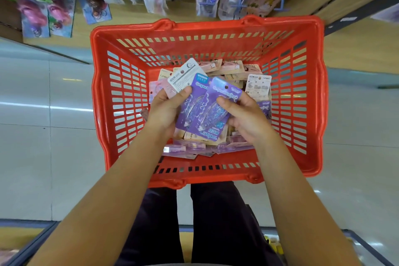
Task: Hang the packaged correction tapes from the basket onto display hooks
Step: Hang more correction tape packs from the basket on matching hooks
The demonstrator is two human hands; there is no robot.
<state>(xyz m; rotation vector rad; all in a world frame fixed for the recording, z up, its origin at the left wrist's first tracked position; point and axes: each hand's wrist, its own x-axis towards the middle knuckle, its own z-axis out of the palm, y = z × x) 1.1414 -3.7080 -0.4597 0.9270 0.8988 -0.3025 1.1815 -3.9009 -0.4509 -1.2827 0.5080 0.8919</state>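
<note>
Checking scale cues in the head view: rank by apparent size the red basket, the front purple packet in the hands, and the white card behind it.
1. Red basket, by far largest.
2. Front purple packet.
3. White card, partly hidden, so its rank is unsure.

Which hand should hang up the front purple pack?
Probably right. The right hand already pinches the front purple pack, hang hole uncovered, while the left hand holds a fanned bunch of packs.

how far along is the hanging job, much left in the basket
Early or midway. Done: cannot tell; the display hooks already carry blurred packs. In hand: left hand and right hand hold purple correction tape packs over the red basket. Left: many packs inside.
</note>
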